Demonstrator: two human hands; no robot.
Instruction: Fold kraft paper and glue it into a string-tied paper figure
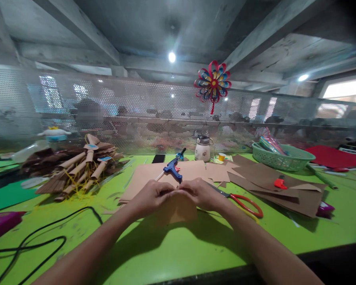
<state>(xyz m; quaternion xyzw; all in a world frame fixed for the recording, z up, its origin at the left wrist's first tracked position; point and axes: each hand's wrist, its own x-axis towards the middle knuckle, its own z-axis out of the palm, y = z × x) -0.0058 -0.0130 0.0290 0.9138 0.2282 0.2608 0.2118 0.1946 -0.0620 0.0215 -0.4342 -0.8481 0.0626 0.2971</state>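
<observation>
A piece of brown kraft paper (178, 208) is held by its upper edge above the green table. My left hand (154, 194) pinches that edge from the left, and my right hand (200, 192) pinches it from the right. The thumbs and fingertips of both hands nearly meet at the middle, where the edge seems bent or rolled. Just behind my hands a blue glue gun (173, 170) rests on larger brown paper sheets (145, 174). Right of my right hand lie scissors (247, 204) with red-orange handles, their blades partly hidden.
Bundled brown paper figures (86, 166) with yellow strands stand left. A black cable (47, 225) loops across the front left. Stacked brown paper (267, 182), a green basket (284, 158) and a lidded bottle (203, 149) stand right and behind. Perforated panels (154, 130) bound the table's back.
</observation>
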